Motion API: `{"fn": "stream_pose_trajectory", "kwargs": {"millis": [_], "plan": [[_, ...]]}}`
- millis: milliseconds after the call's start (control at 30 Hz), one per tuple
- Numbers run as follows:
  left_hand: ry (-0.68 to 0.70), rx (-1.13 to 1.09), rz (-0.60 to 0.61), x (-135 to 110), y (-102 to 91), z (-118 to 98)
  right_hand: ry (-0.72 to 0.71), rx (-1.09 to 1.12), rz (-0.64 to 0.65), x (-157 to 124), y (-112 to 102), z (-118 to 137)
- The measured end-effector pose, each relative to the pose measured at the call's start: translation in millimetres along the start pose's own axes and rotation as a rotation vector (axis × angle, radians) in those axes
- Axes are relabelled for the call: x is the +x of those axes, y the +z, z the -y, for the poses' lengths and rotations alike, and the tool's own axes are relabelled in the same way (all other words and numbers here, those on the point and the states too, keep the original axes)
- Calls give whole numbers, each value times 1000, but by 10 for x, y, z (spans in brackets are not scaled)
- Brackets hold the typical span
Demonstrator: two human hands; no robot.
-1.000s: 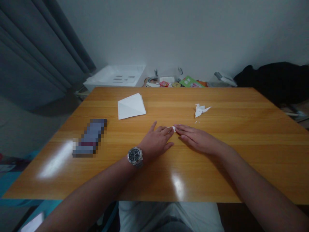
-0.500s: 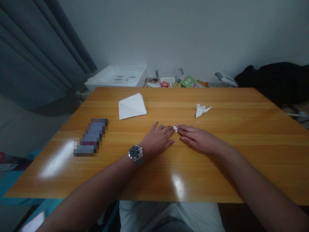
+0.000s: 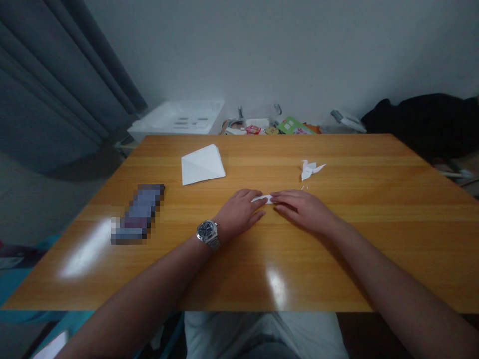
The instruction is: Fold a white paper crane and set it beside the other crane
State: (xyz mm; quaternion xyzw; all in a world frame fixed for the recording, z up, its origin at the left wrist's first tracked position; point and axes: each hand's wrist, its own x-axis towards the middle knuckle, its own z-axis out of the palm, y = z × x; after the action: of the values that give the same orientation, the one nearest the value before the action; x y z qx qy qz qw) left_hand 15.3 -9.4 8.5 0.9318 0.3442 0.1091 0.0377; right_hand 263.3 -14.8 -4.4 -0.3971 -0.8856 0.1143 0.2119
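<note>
A small folded white paper (image 3: 269,199) lies on the wooden table, its middle showing between my two hands. My left hand (image 3: 239,212), with a metal watch (image 3: 207,231) on its wrist, has its fingertips on the paper's left part. From the other side, my right hand (image 3: 304,209) keeps its fingers together on the right end, which they cover. Beyond the right hand stands a white paper crane (image 3: 311,169), with tiny white scraps (image 3: 305,188) just in front of it.
A stack of white paper sheets (image 3: 203,164) is at the back left of the table (image 3: 337,279). Nearer on the left lies a pixelated, phone-like object (image 3: 138,214). Past the far edge are a white plastic tray (image 3: 179,117) and a green packet (image 3: 295,125).
My left hand's fingers have drawn in and now bend at the paper; its index finger no longer sticks up. More of the paper shows between the hands. The view has shifted slightly.
</note>
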Motion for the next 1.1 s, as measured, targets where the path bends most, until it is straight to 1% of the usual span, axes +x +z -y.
{"fn": "stream_pose_trajectory", "kwargs": {"millis": [233, 400, 633, 1100], "plan": [[-1, -50, -47, 94, 85, 68, -27, 52, -84, 67, 118, -46], [-2, -114, -80, 100, 114, 86, -23, 93, -122, 85, 139, -45], [0, -150, -103, 95, 115, 86, -12, 161, -116, 78, 136, -46], [-5, -201, -121, 116, 152, 70, 6, 195, -133, 91, 170, -46]]}}
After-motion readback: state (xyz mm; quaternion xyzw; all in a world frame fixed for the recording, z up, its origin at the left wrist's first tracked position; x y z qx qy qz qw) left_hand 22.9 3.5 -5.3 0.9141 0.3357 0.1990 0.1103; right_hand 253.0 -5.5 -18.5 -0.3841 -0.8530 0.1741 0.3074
